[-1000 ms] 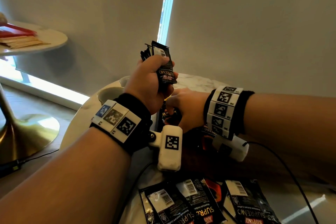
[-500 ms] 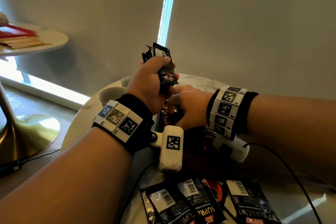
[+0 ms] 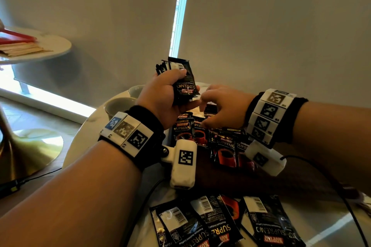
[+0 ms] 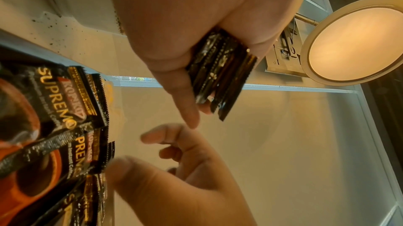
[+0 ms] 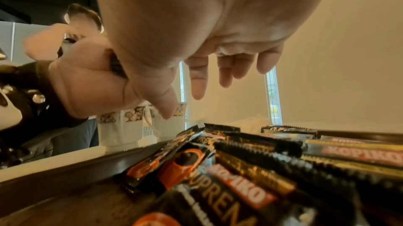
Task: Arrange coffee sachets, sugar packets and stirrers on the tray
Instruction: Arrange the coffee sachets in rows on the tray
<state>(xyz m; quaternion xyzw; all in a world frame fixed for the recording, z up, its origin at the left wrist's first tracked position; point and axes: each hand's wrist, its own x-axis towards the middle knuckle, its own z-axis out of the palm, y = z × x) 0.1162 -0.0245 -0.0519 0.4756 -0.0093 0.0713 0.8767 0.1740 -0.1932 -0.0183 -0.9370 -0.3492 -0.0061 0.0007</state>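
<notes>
Left hand [image 4: 196,28] gripping a stack of dark coffee sachets [image 4: 220,74] edge-on, right hand [image 4: 185,178] below with fingers loosely curled and holding nothing, overlapping Kopiko Supremo sachets [image 4: 54,126] at left, round lamp [image 4: 357,40] upper right

Room's pretty dim; daylight glares through the narrow bright window gap [image 3: 181,12], wrist views blurry and edge-warped.

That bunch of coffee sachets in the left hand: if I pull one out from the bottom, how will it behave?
The coffee sachets look like thin glossy foil, so one would probably slide out easily but flop. The left hand grips several edge-on, fanned at the top; loosening could let the others slip. Each seems light for its size, so the right hand, open beside them, likely needs only a pinch.
</notes>
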